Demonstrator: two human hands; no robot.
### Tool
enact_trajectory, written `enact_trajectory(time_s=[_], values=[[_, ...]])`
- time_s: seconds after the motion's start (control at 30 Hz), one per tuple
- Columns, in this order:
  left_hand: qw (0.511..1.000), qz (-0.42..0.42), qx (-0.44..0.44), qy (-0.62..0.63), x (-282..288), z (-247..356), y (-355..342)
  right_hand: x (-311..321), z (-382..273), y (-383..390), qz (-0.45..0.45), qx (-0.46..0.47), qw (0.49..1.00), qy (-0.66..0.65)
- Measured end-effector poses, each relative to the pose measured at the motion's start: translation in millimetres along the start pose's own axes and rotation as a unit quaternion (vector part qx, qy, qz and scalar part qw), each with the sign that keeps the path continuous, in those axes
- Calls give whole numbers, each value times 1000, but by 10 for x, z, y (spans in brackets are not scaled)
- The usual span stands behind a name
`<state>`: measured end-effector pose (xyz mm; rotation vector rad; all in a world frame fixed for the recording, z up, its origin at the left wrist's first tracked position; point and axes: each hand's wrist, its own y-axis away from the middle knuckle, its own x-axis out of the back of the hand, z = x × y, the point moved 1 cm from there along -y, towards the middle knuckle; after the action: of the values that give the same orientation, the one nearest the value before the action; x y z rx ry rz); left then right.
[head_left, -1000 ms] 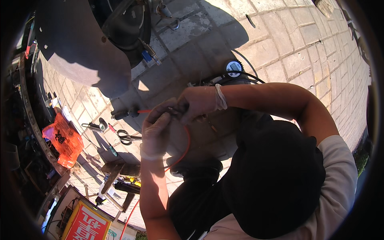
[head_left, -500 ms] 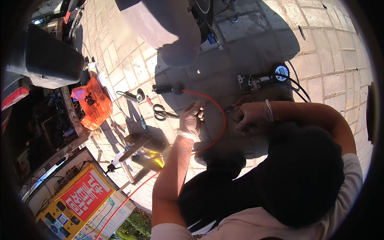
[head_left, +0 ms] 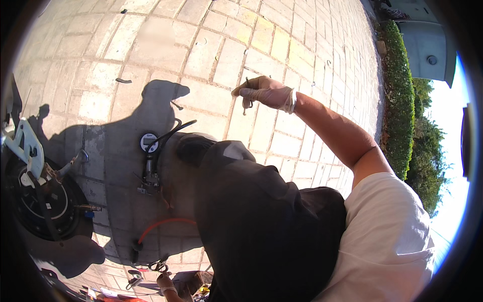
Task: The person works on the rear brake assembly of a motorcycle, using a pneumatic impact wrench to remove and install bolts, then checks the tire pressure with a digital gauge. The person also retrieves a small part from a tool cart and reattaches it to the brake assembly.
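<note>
My right hand, in a thin pale glove, is raised over the sunlit paving at the upper middle. Its fingers are closed on a small thin dark rod-like piece, too small to name. Near the lower edge my left hand, gloved too, is beside black-handled scissors; its fingers are too small to read. A round digital pressure gauge with a black hose and metal fitting lies on the shaded ground. Below it, a red hose curves from a dark end piece.
A dark wheel with a metal lever stands at the left. A rounded dark panel is below it. Beyond the paving, a green hedge and a grey-green vehicle-like body are at the right.
The view has swung to the right, moving gauge, hose and scissors leftward and down in it. My right hand has left the ground near the red hose and is stretched out with the thin piece.
</note>
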<state>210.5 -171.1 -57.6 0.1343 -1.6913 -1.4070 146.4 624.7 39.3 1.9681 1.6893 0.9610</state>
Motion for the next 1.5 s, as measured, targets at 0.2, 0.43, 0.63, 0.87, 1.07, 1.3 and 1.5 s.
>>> enact_trajectory(time_s=[0.2,0.43,0.63,0.87,1.07,1.3,1.5], values=[[941,-110,-244,-206,-151,1289,-181,489,2732,1750,380,-296,872,-87],[915,-133,-319,-208,-345,2599,102,-866,3960,2289,440,-358,824,-13],[905,-160,-378,-111,-579,3204,852,-1101,3782,1810,517,-424,733,-125],[782,-183,-592,-71,-725,4130,2246,-1098,4036,1579,63,-493,800,336],[448,-44,-778,-438,-224,4749,3723,-952,3802,1590,-18,-473,792,385],[397,21,-778,-486,-446,4784,4283,-979,4112,1573,-17,-464,719,516],[452,30,-748,-484,-522,4747,4244,-732,3579,1429,486,-333,786,-186]])
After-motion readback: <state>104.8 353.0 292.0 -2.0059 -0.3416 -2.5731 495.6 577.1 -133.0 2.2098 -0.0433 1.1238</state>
